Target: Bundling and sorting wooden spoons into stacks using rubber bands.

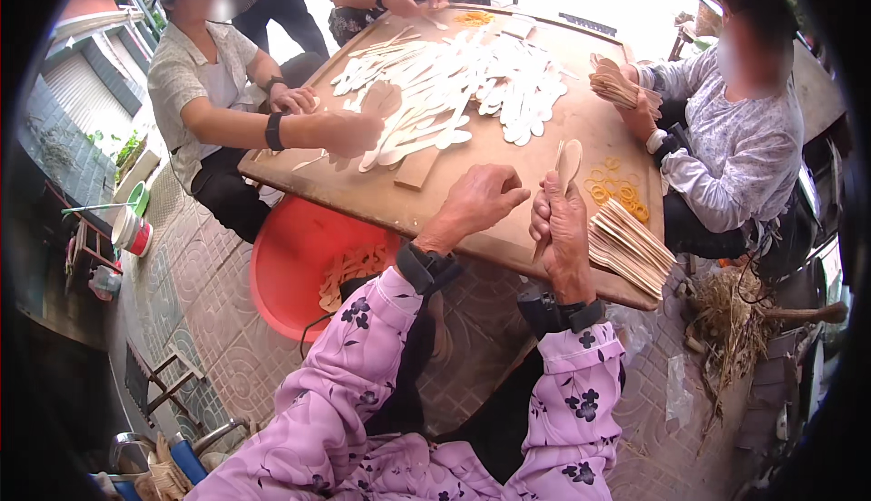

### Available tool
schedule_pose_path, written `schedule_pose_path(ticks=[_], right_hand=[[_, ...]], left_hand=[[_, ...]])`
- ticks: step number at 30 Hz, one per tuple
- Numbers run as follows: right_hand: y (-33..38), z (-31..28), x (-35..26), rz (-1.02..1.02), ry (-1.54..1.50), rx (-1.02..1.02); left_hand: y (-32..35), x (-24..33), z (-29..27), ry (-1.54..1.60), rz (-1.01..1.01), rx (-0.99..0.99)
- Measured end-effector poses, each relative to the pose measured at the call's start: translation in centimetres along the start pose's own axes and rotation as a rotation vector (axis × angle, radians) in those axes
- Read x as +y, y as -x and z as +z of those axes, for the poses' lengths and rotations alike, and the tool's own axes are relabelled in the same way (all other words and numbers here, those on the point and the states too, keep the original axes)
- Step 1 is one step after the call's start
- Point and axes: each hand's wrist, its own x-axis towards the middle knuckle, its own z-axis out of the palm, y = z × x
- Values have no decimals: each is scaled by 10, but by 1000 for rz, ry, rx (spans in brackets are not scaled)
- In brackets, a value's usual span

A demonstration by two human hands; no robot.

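Observation:
Wrapped in my right hand [564, 222] is a small stack of wooden spoons [569, 164], held upright with the bowls at the top. My left hand [481, 200] hovers just left of it over the near edge of the table. Its fingers are curled in; whether anything small is between them is hidden. Beside my right hand lies a fanned pile of wooden spoons [628, 252], with yellow rubber bands [619, 194] just behind it. A large heap of loose pale wooden spoons [472, 75] covers the middle of the brown table [535, 152].
A red basin [281, 270] with wooden pieces stands below the table's near left side. Co-workers sit around: one at left [213, 84] and one at right [744, 129] hold spoon bundles; another's hands [417, 0] work at the far edge. A wooden block [418, 171] lies nearby.

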Motion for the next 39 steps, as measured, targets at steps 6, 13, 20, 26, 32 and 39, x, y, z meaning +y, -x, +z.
schedule_pose_path(ticks=[6, 13, 20, 26, 32, 39], right_hand=[[4, 6, -1, -71, 72, -27], [7, 19, 3, -135, 284, -94], [7, 24, 4, -223, 377, -122], [9, 24, 4, -256, 507, -113], [6, 23, 7, -397, 582, -87], [5, 11, 10, -386, 610, -127]], left_hand=[[-1, 7, -2, 715, 84, -17], [6, 9, -8, 765, 161, 82], [7, 12, -15, 933, 217, 51], [10, 12, -21, 1025, 199, -3], [9, 18, -22, 1009, 211, -58], [7, 18, -15, 931, 237, -23]])
